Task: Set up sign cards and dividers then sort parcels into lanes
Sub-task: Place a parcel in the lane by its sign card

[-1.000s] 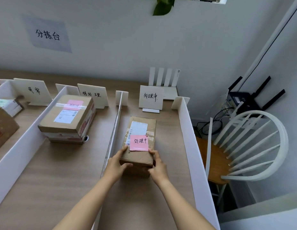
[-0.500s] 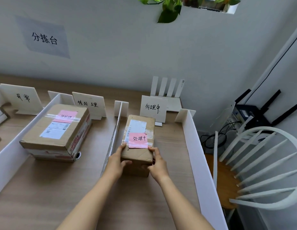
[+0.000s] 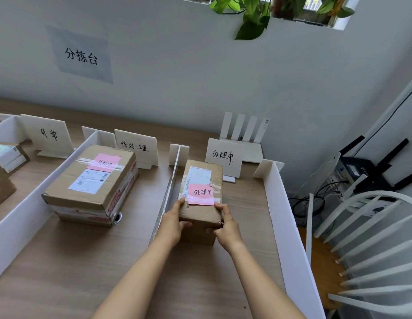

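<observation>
There's the small brown parcel, pink note on top, lying flat in the right-hand lane, left hand and right hand gripping its near end; sign card upright at 1 o'clock, white divider just beside at 9 o'clock, big taped parcel flat beyond it

Both bare forearms reach forward from the lower edge of the view and angle in toward each other. The left hand grips the near left corner of a small parcel, thumb on top, fingers curled onto the near face. The right hand grips the near right corner likewise.
</observation>
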The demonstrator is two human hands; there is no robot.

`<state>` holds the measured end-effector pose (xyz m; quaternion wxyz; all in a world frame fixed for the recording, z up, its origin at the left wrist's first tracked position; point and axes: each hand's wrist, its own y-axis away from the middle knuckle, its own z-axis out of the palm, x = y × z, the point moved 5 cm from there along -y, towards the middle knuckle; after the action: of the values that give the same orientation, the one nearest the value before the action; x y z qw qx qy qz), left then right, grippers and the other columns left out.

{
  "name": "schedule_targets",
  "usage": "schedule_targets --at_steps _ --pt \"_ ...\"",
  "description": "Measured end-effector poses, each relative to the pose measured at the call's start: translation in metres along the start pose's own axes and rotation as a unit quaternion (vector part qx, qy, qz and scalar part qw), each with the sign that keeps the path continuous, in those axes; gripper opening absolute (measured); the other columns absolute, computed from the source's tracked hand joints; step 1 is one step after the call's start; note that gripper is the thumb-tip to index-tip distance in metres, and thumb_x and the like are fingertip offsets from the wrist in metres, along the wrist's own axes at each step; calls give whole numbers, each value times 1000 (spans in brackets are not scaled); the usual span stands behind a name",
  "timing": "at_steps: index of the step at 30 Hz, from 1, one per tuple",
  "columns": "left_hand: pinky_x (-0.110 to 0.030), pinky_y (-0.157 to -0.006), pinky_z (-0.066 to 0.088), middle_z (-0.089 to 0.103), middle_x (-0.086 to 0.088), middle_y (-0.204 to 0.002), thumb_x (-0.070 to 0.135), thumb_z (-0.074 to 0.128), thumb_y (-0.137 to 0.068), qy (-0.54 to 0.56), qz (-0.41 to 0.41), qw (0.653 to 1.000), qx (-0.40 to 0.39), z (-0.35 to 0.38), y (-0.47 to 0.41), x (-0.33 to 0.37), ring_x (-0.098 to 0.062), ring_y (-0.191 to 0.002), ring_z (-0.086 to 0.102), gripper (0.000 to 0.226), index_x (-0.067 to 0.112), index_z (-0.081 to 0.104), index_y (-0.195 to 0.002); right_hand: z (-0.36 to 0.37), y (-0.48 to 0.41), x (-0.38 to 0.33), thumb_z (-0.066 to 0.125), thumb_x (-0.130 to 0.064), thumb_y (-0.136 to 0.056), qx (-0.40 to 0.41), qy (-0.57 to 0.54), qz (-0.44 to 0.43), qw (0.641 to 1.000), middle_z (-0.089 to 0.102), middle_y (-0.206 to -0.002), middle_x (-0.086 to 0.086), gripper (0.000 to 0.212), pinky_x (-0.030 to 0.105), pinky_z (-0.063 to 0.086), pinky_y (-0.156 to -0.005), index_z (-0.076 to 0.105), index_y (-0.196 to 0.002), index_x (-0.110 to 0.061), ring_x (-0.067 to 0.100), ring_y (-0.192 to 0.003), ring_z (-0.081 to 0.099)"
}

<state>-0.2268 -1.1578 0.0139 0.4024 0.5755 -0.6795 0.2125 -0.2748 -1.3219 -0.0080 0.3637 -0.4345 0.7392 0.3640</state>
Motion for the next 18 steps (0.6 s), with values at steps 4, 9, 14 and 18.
schedule_targets --at_steps 4,9,14,18 --pt "-26 -100 35 46 -14 -138 2 62 -87 -9 -8 1000 -11 -2 3 1 -26 -124 45 76 26 24 -149 -5 5 -16 61 7 -79 -37 100 18 994 54 -129 13 74 26 47 -83 38 -139 -30 19 -99 55" --pt "-35 -100 44 38 -9 -144 -5 48 -90 -123 45 991 22 -19 21 19 -25 -124 46 72 26 22 -149 -13 32 -56 44 11 -81 -34 225 17 974 6 -158 16 85 39 36 -111 28 -148 -39 34 -142 25" --pt "-37 -86 49 56 -4 -126 19 46 -94 -328 117 934 76 -83 77 37 -26 -113 55 43 20 40 -136 0 80 -109 50 -1 -78 27 290 -110 950 44 -136 8 49 32 42 -99 55 -123 -20 30 -120 45" --pt "-34 -87 44 53 -2 -125 31 49 -89 -479 70 865 127 -159 150 20 -23 -116 51 44 19 42 -131 21 134 -156 54 -11 -82 11 307 -196 931 52 -119 10 25 33 42 -90 57 -107 -9 30 -108 50"
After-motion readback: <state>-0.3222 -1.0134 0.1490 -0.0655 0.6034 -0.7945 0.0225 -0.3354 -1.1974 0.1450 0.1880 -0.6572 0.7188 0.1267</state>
